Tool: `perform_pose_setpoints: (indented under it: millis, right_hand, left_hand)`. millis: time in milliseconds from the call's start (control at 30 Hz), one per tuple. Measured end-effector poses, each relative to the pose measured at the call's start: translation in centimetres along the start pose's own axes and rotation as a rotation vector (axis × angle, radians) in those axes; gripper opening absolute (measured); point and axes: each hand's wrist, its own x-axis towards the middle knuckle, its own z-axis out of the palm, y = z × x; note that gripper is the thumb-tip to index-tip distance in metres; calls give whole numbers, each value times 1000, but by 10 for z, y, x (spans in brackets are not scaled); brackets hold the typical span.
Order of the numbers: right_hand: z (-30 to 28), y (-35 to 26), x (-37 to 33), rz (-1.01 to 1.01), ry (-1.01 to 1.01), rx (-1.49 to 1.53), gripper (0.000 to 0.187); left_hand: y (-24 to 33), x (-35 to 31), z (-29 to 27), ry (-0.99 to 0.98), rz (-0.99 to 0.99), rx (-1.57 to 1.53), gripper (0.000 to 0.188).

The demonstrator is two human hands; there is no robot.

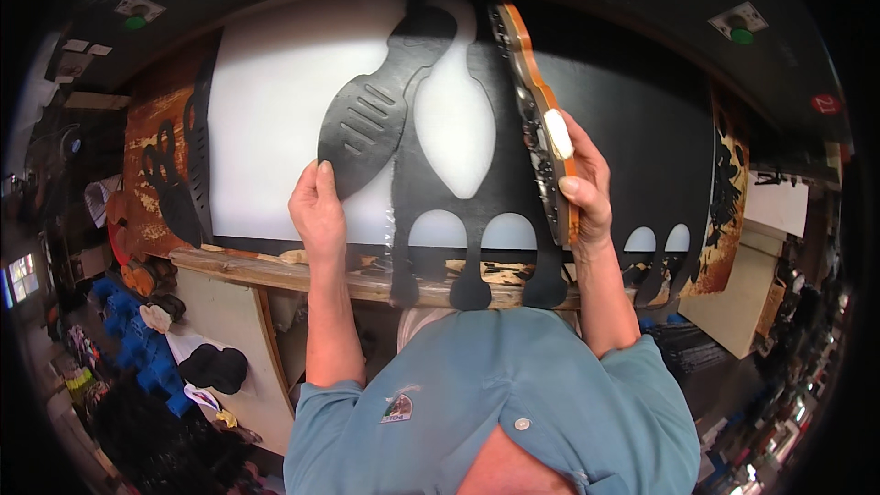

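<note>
My left hand (318,213) pinches the lower end of a black cut piece (364,119) between thumb and fingers. This flat piece has a broad oval end with several slots and a narrower far end. In my right hand (588,185) a cutting die (541,128) stands on edge, with an orange side, metal blades and a white patch near my fingers. Between my hands lies a black sheet (445,220) with a cut-out matching the piece's outline and rounded openings along its near edge. Beneath it is a white cutting board (266,119).
Slotted black pieces (174,174) lie on the worn brown surface at the left. Dark scraps (727,174) are at the right. A wooden rail (275,269) runs along the near edge. Overhead, a dark beam carries green buttons (136,22). Blue objects (137,339) and a black cap (214,368) are lower left.
</note>
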Motion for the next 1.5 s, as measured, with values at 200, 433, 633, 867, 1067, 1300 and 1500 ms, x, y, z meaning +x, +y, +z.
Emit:
perform_pose_setpoints:
  millis: [200, 433, 633, 867, 1067, 1300, 1500]
  right_hand:
    - [-17, -10, -12, -170, 7, -433, 94]
    - [-9, -12, 3, -467, 8, -1378, 75]
    - [43, 2, 48, -637, -157, -1048, 58]
    - [98, 60, 136, -619, -139, -1048, 55]
    - [102, 67, 157, -492, -98, -1020, 63]
    - [85, 30, 132, -173, -104, -514, 39]
    - [81, -1, 90, -187, -270, -418, 34]
  left_hand:
    - [-8, 5, -24, 74, 74, 25, 32]
    - [11, 14, -65, -315, -214, -286, 36]
    - [19, -7, -37, -556, -236, -302, 42]
    - [41, 71, 20, -502, -356, -630, 44]
    - [51, 109, 60, -791, -212, -303, 65]
    - [59, 76, 59, -894, -132, -282, 80]
    - [61, 57, 42, -930, -110, -314, 76]
